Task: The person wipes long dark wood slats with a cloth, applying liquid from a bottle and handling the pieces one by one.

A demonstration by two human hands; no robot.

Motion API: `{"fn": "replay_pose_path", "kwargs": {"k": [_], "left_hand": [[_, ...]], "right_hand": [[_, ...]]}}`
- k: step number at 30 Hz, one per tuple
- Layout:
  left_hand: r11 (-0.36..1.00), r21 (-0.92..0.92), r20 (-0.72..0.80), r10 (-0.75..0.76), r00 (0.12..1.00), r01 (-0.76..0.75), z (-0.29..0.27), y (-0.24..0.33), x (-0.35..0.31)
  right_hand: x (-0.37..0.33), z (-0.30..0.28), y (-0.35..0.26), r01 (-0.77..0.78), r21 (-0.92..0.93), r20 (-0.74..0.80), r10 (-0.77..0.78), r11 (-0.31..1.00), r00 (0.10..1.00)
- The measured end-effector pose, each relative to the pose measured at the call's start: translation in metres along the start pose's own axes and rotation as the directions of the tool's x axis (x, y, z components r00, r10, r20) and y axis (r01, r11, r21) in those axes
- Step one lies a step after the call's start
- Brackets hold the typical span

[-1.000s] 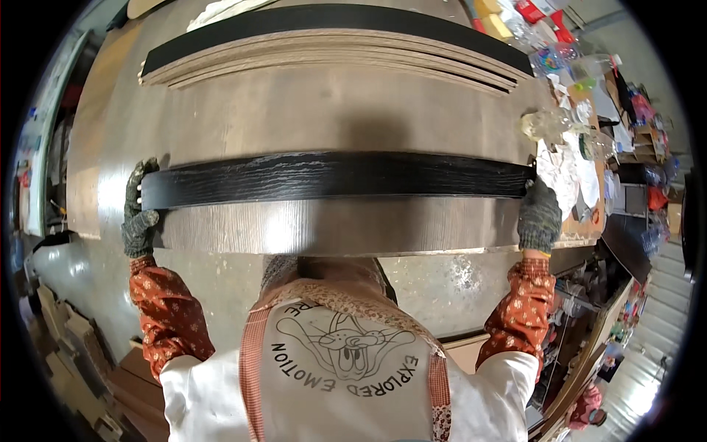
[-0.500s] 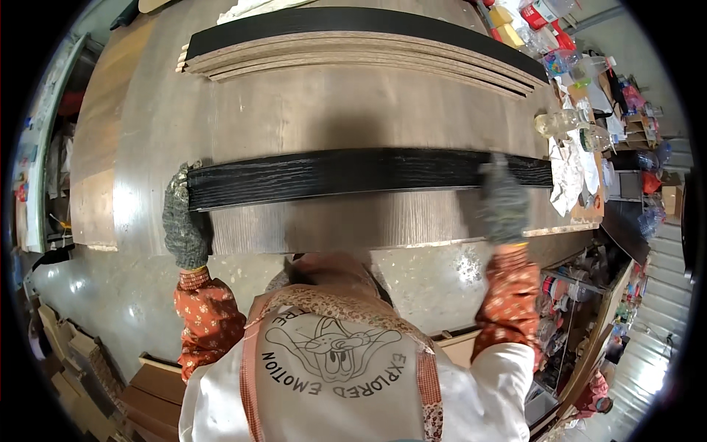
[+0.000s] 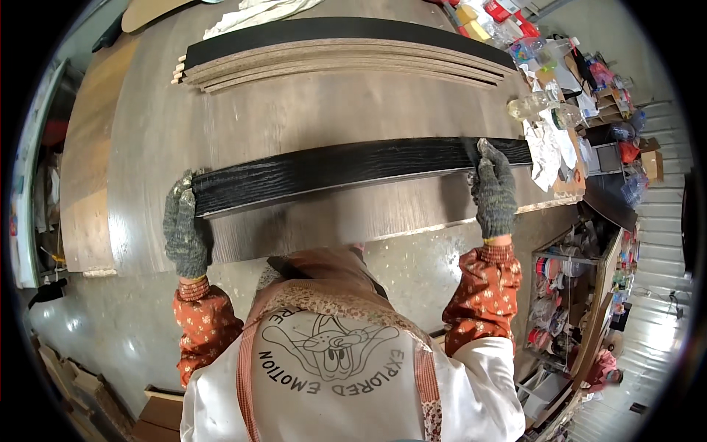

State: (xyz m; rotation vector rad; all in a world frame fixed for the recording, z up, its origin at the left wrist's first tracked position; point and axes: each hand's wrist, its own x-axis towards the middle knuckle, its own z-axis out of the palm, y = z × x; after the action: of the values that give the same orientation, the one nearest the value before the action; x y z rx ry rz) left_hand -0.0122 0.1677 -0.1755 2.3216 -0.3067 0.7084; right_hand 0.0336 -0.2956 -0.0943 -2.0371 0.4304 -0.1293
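Note:
A long black wood-grain board (image 3: 331, 168) lies crosswise near the front edge of the worktable (image 3: 294, 228). Around its left end closes my left hand (image 3: 185, 227), in a grey knitted glove. My right hand (image 3: 495, 195), gloved the same way, grips the board close to its right end, with fingers over the top face; part of the thumb side shows at the near edge. Shadow lies under the near edge, and I cannot tell whether the board is raised. Farther back rests a stack of similar boards (image 3: 346, 60), the topmost black, with brown edges showing and light pegs at the left end.
White crumpled cloth or paper (image 3: 543, 156) touches the table's right side by the board's end. Clear plastic bottles (image 3: 532, 105) and clutter crowd the right edge. A white cloth (image 3: 265, 13) lies behind the stack. Below right stands a shelf (image 3: 560, 295) full of odds and ends.
My right hand, blurred by motion before, is now steady on the board near its right end. My left hand stays at the left end. The view has shifted and tilted slightly.

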Motion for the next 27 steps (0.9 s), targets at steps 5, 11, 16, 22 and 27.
{"fn": "replay_pose_path", "kwargs": {"k": [5, 11, 16, 22, 27], "left_hand": [[0.993, -0.098, 0.003, -0.066, 0.998, 0.066, 0.000, 0.002, -0.001], [0.695, -0.577, 0.036, -0.504, 0.863, 0.430, 0.000, 0.014, 0.005], [0.754, -0.497, 0.017, -0.487, 0.873, 0.430, 0.000, 0.016, 0.006], [0.744, -0.471, 0.015, -0.531, 0.847, 0.475, -0.001, -0.003, -0.004], [0.688, -0.528, 0.013, -0.579, 0.815, 0.497, 0.002, 0.003, 0.001]], "right_hand": [[0.016, 0.006, 0.009, 0.282, -0.586, 0.032, -0.326, 0.760, 0.945], [0.018, -0.006, 0.006, 0.400, -0.766, 0.248, -0.343, 0.503, 0.906], [0.019, -0.015, 0.004, 0.323, -0.889, 0.277, -0.179, 0.325, 0.944], [0.001, 0.002, -0.037, 0.320, -0.863, 0.293, -0.129, 0.391, 0.948], [0.017, -0.007, -0.011, 0.568, -0.729, 0.434, -0.383, 0.383, 0.816]]}}
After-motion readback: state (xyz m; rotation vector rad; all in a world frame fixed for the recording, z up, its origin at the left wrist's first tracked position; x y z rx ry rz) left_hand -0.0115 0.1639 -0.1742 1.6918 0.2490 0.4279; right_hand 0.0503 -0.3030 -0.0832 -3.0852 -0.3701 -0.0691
